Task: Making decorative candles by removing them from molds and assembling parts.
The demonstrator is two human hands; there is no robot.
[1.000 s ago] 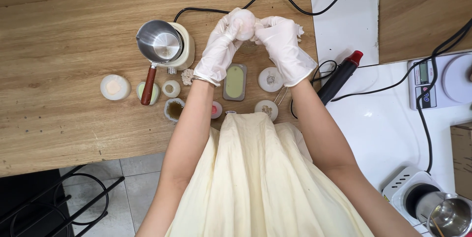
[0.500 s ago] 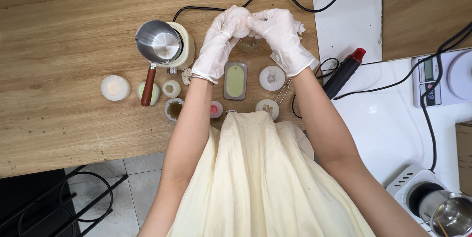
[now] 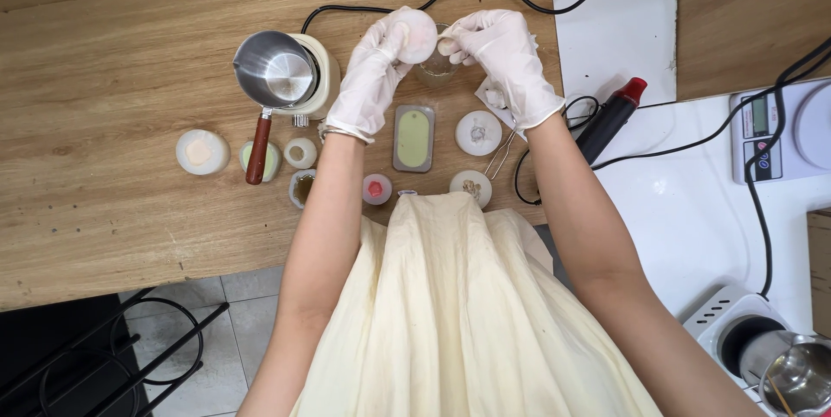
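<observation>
The pale round mould [image 3: 417, 35] sits in the upper centre of the frame, raised off the wooden table [image 3: 112, 88] and cupped in your left hand [image 3: 370, 78], whose gloved fingers curl closed around its left side and back so that its flat face is tipped toward you. Your right hand [image 3: 506, 58] meets it from the right — thumb and forefinger pinched together at the mould's rim on something too small to make out, the other fingers loosely bent. Held this way, over a clear glass cup [image 3: 435, 67] that stands directly beneath, the mould appears steadied by one hand while the other works at its edge. A crumpled white tissue [image 3: 493, 95] lies just under your right palm. Outward from there, at centre, a rectangular mould with green filling [image 3: 413, 138] lies flat below the hands, flanked on the right by two round white moulds [image 3: 478, 133], and near the apron [image 3: 467, 313] by a small pot with a pink centre [image 3: 376, 189]. To the left stands a steel pouring pot with a wooden handle [image 3: 275, 71] on its cream heater, with a few small round containers below it. A black heat gun with a red tip [image 3: 610, 118] lies at the right — its cord, and the black cable running across the top of the table, loop close to your right wrist.
</observation>
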